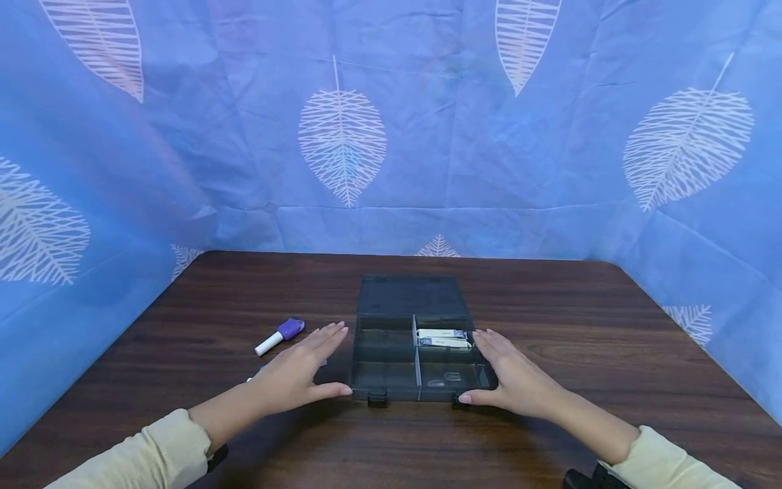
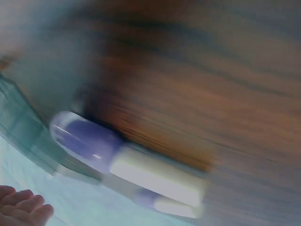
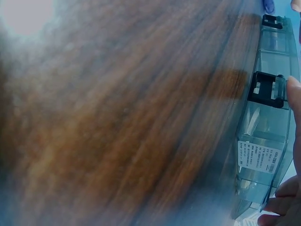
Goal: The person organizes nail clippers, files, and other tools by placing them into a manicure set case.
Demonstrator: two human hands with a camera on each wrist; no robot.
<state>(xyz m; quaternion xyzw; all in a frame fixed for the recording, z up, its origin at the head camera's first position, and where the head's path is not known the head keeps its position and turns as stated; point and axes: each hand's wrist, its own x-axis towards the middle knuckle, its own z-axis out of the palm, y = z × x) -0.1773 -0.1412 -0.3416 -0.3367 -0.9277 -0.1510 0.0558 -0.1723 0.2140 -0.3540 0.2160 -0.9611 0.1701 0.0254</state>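
Note:
A dark see-through plastic organizer box [image 1: 385,372] lies on the table with its lid [image 1: 412,295] folded back. Two slim white packs [image 1: 442,338] lie in its back right compartment. My right hand [image 1: 519,373] touches the box's right side with outstretched fingers, thumb at the front latch [image 3: 267,89]. On the left, my left hand [image 1: 299,373] is held beside the box, fingers extended, thumb tip near the front left corner. A purple bottle with a white cap [image 1: 280,337], like nail polish, lies left of that hand. Another such bottle [image 2: 174,206] shows behind it in the left wrist view.
The dark wooden table [image 1: 550,292] reaches back to a blue curtain [image 1: 427,136] with white leaf prints, which also hangs along both sides. A printed white label [image 3: 258,157] is stuck on the box's front wall.

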